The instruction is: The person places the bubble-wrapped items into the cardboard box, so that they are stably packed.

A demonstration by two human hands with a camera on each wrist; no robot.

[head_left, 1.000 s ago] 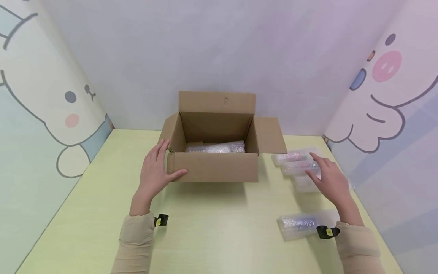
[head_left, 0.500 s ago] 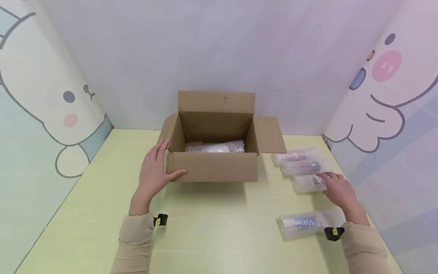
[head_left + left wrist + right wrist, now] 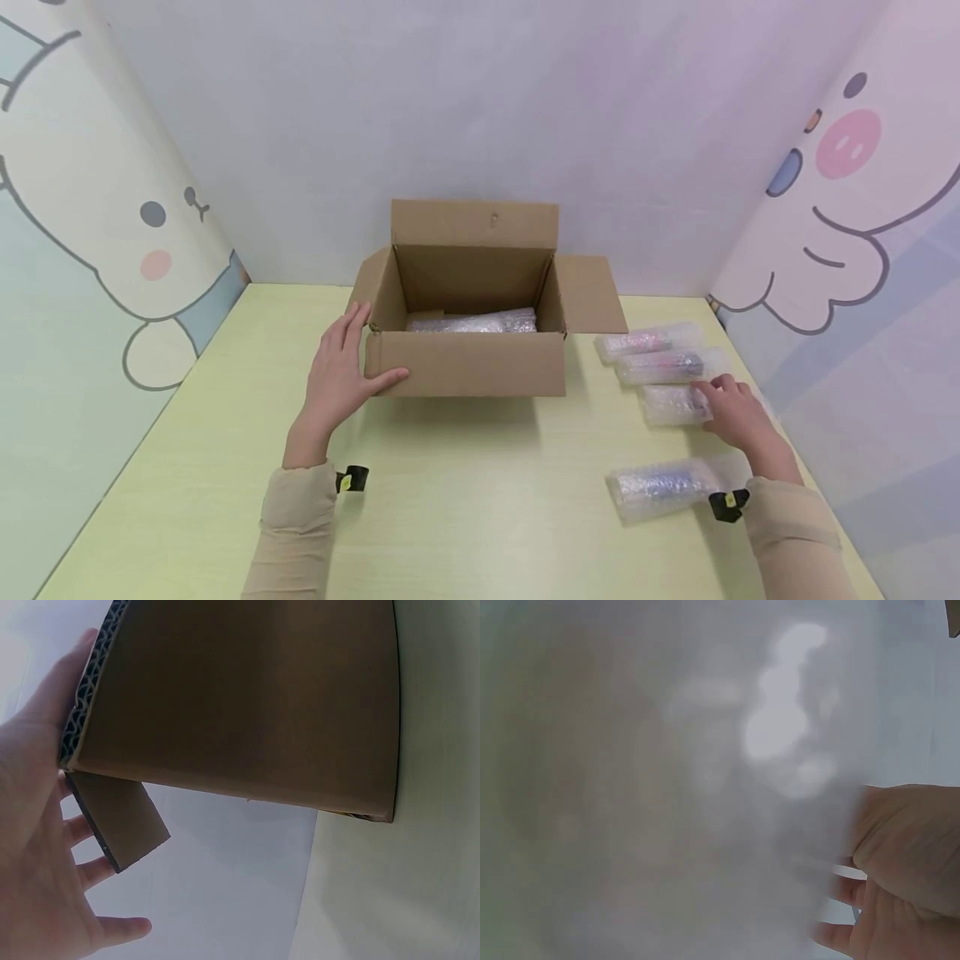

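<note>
My left hand (image 3: 337, 379) rests at the front left corner of the open cardboard box (image 3: 465, 364), its thumb against the front flap and its fingers along the left flap. In the left wrist view, those fingers are spread fairly straight. Inside the box lie bubble-wrapped packages (image 3: 487, 322). On the right, my right hand (image 3: 742, 417) pinches the right end of a bubble-wrapped package (image 3: 670, 405) on the table. A blurred, translucent sheet (image 3: 682, 780) fills most of the right wrist view, hiding that hand's fingertips.
Two wrapped packages with pink contents (image 3: 647, 341) and dark and pink contents (image 3: 667, 365) lie behind the gripped one. Nearer, a wrapped package with blue contents (image 3: 663, 487) lies beneath my right wrist. The box's right flap (image 3: 591, 293) sticks outward. Walls enclose the table (image 3: 465, 500).
My right hand has come down from above the packages and shifted right and nearer, taking hold of the nearest of the three grouped ones. My left hand has stayed at the box.
</note>
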